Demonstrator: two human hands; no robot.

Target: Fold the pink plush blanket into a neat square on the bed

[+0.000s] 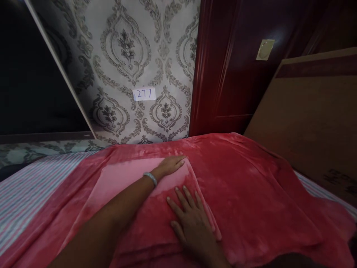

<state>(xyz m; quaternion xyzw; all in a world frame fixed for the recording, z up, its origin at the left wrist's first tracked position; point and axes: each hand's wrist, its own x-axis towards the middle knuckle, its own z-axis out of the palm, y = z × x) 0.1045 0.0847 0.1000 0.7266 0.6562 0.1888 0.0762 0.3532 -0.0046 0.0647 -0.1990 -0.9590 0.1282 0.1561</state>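
Where the right hand [193, 219] rests palm down nearest the viewer, its fingers are spread wide over the blanket [245, 193], pressing on its surface and grasping nothing. Beneath it lies the folded part [150, 223] of the blanket, roughly four-sided, with layered edges stepping down along its right side and dark creases across its near end. The pile looks short and plush, with a soft sheen. Its color is mottled, shifting from deep rose near the right hand to a pale pink area [119, 175] along the far left, the boundary between them blurred. Farther on, the left hand [170, 165], with a pale bangle [150, 178] at its wrist, lies over the far right corner of the fold, fingers close together and nearly straight; whether they pinch the cloth cannot be told. Around the fold, the single layer spreads wide and redder to the right, rumpled, over a striped sheet [30, 182]. At the right leans a box [301, 123]. Behind stand patterned wallpaper [125, 48] bearing a label [144, 93] marked "277", a dark screen [36, 82] at left, and dark red paneling [217, 93] at right.
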